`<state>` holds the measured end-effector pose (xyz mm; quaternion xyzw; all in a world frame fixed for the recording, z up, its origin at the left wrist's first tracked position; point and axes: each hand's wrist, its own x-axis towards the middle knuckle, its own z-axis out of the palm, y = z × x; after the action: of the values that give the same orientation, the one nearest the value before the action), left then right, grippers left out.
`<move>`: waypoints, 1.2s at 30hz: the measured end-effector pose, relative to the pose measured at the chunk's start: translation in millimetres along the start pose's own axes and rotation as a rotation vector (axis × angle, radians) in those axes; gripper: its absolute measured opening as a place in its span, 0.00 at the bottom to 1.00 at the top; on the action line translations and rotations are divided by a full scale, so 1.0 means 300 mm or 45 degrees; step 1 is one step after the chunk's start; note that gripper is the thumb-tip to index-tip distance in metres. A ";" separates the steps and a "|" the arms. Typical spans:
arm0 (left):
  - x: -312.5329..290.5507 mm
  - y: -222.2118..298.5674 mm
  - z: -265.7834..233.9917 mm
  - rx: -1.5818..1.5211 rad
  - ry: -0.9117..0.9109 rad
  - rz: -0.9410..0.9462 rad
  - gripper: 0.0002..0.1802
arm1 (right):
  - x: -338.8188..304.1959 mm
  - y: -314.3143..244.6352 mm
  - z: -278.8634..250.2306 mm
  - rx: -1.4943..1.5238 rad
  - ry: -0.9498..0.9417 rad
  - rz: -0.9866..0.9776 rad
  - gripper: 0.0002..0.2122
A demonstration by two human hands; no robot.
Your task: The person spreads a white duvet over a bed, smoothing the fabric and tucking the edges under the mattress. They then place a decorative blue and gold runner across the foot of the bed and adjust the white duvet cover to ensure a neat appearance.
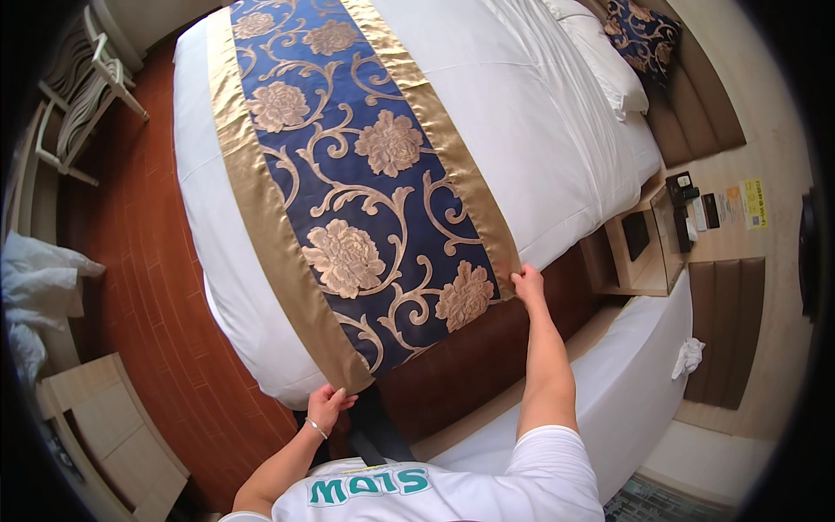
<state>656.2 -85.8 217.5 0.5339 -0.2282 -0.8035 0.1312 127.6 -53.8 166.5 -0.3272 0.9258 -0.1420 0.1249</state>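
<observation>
Glossy woven bed runner (365,187) over matt white bedding (522,122)
Toward 11 o'clock the runner looks like brocade cloth, its flowers (344,258) textured and slightly rough, its gold borders (257,200) slick and satin-like; at 1 o'clock the bedding is smooth cotton-like cloth, softly creased; at 9 o'clock the floor (143,304) looks like wood planks with a low sheen; at 8 o'clock the cabinet (109,400) has a smooth, pale wood-look finish; at 2 o'clock the padded panel (704,113) appears leather-like.
</observation>
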 end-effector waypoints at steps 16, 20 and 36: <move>-0.037 0.070 -0.624 1.005 -0.255 -0.048 0.16 | -0.782 -0.662 0.250 -0.432 -0.064 0.101 0.33; -0.171 0.221 -1.094 0.533 0.033 -0.185 0.14 | -1.196 -0.681 0.465 0.299 -0.217 0.977 0.30; -0.072 1.099 -1.832 0.366 0.215 0.074 0.13 | -0.769 -2.027 0.709 0.577 -0.025 -0.002 0.11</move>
<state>1158.3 -484.5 222.8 0.6060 -0.3443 -0.7107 0.0953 717.6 -397.6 210.4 -0.2930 0.8687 -0.3432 0.2042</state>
